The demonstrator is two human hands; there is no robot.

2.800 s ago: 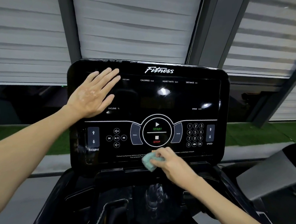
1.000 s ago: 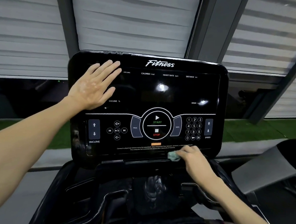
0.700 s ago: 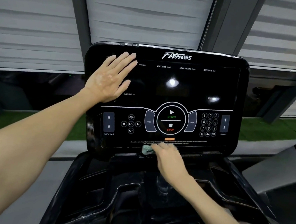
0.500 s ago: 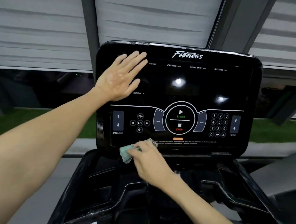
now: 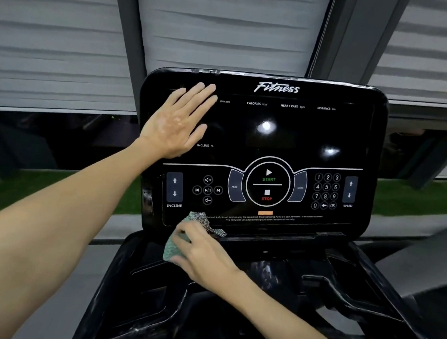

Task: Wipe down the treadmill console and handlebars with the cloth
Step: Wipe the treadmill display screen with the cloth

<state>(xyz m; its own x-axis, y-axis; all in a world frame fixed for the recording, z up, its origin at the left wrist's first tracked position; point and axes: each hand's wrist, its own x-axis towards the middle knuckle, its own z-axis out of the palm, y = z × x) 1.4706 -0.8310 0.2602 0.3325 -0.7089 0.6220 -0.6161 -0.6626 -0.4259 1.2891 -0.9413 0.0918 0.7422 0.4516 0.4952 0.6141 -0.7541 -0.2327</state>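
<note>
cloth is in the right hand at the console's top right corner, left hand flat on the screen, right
No: the head view shows the right hand holding the cloth at the lower left edge of the console, below INCLINE. The left hand is flat on the screen.

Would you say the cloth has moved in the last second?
Yes: the cloth slid left along the console, from under the number keypad to beside the INCLINE label.

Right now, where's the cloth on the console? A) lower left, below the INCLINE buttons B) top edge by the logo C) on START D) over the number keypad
A: the right hand holds the cloth against the console's lower-left edge, just below the INCLINE buttons.
</note>
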